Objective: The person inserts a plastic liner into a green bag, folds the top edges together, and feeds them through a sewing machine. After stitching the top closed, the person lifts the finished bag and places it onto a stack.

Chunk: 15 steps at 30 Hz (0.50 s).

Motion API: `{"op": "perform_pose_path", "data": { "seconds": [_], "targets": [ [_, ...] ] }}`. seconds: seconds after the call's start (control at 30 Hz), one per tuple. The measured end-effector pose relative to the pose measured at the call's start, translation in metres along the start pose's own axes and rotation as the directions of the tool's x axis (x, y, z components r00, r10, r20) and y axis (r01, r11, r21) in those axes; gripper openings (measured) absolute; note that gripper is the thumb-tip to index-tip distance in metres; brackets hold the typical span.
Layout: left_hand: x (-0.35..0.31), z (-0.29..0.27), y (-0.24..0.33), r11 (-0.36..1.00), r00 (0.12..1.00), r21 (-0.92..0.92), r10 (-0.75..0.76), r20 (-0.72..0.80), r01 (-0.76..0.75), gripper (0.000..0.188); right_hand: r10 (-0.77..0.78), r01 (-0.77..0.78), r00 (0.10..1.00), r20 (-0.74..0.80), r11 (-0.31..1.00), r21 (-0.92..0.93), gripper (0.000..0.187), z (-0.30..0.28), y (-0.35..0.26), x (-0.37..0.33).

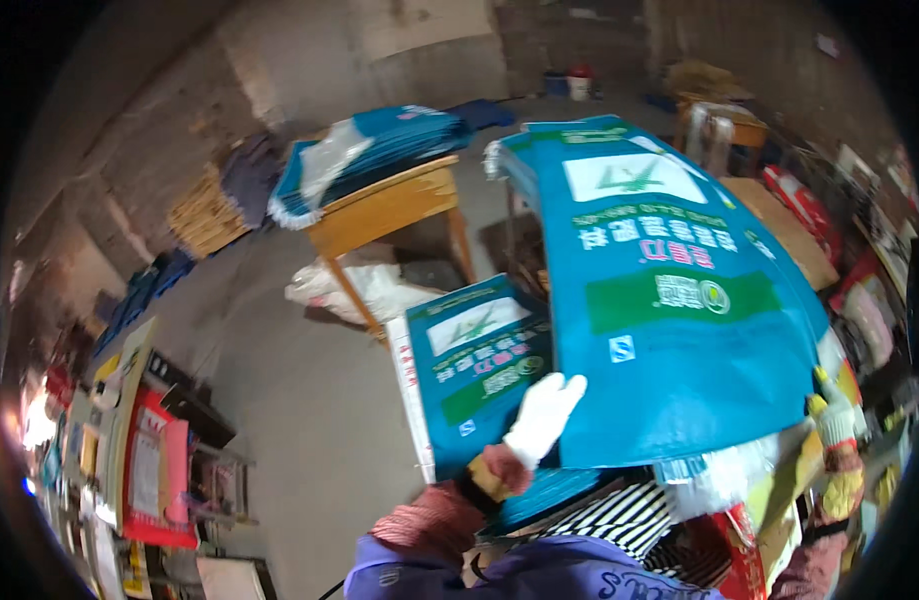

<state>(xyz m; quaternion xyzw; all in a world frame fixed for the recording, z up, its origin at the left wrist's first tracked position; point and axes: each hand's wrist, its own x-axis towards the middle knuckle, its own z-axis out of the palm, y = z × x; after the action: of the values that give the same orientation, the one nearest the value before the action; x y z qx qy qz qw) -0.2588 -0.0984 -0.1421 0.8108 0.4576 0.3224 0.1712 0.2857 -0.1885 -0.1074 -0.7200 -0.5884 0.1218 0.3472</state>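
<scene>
The left hand [542, 417], in a white work glove, presses flat with its fingers spread against the lower left edge of a large blue woven sack [669, 300]. The sack bears a white panel and a green band, and it lies spread out flat, its top pointing away from the person. The right hand [832, 417], in a yellow and white glove, closes on the sack's lower right corner, so the two hands stand well apart at opposite ends of the sack's near edge.

Just left of the large sack, and partly under it, lies a second blue sack [469, 365] of the same print, its near end close to the left hand. Whether the large sack rests on a surface or on a pile cannot be told, since it hides what is beneath.

Beyond the large sack, to its left, stands a wooden desk [384, 210] carrying a stack of blue sacks [379, 150] with a clear plastic sheet on top. Under that desk lie white bags [364, 285] on the grey concrete floor [289, 400]. Far left of the sack, a rack of printed packets [149, 470] runs along the edge of view. To the sack's right sits a brown board [784, 230] and more coloured packages [859, 300].
</scene>
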Motion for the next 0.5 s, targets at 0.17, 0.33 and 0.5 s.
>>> {"op": "perform_pose_path", "data": {
  "seconds": [0.17, 0.33, 0.5],
  "targets": [
    [0.018, -0.011, 0.016, 0.671, 0.92, -0.669, -0.39, 0.047, 0.319, 0.033, 0.157, -0.139, 0.981, 0.115, 0.979, -0.151, 0.054, -0.008, -0.062, 0.011],
    [0.014, -0.01, 0.007, 0.617, 0.923, -0.724, -0.378, 0.071, 0.308, 0.031, 0.095, -0.086, 0.987, 0.133, 0.994, -0.074, 0.051, 0.002, -0.073, 0.012],
    [-0.001, -0.024, -0.018, 0.591, 0.904, -0.72, -0.411, 0.119, 0.363, 0.032, 0.667, -0.569, 0.745, -0.035, 0.661, 0.49, 0.041, 0.084, -0.084, -0.003]
  ]
}}
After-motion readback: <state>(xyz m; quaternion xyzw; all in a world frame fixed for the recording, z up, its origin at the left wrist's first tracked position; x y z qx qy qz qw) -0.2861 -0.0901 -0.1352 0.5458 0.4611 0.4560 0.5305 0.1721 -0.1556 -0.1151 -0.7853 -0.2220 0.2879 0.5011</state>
